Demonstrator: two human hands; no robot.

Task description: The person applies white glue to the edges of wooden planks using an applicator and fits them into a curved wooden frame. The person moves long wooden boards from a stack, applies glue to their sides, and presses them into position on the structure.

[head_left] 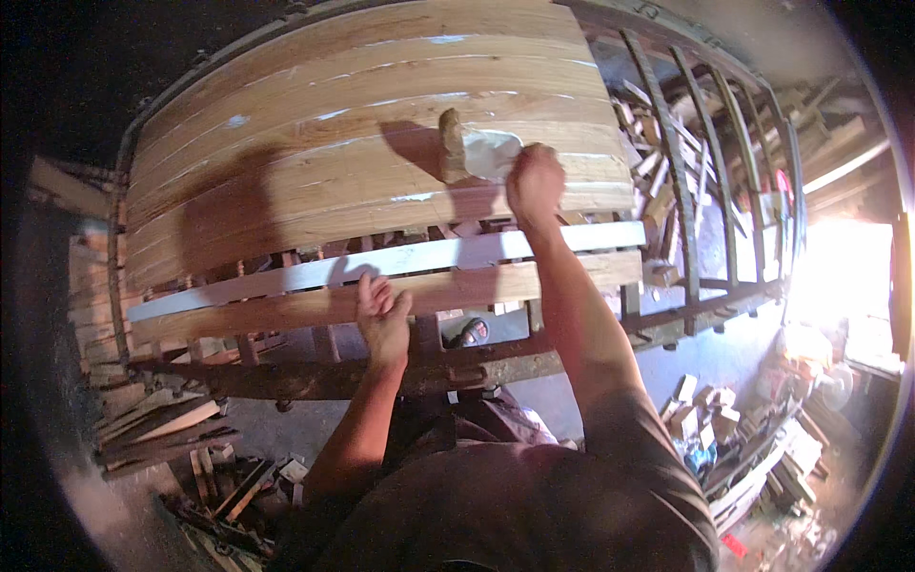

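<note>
My right hand (536, 186) is closed on a whitish plastic container (493, 153) with a rough tan part at its far left end. It is over a panel of joined wooden planks (334, 143), with white glue-like streaks along several seams. On the near side, apart from the panel, lies a narrow plank (534, 278) whose long upper edge (410, 259) is coated white. My left hand (383, 319) hovers over or rests on this plank, fingers loosely curled and thumb apart, with nothing visible in it; whether it touches the wood I cannot tell.
A dark metal rack (667, 143) with crossbars carries the planks. Wood offcuts lie under its right side, and more scrap piles (705, 415) stand at the lower right. Stacked boards (157, 429) lie at lower left. Bright light enters from an opening (848, 276) at right.
</note>
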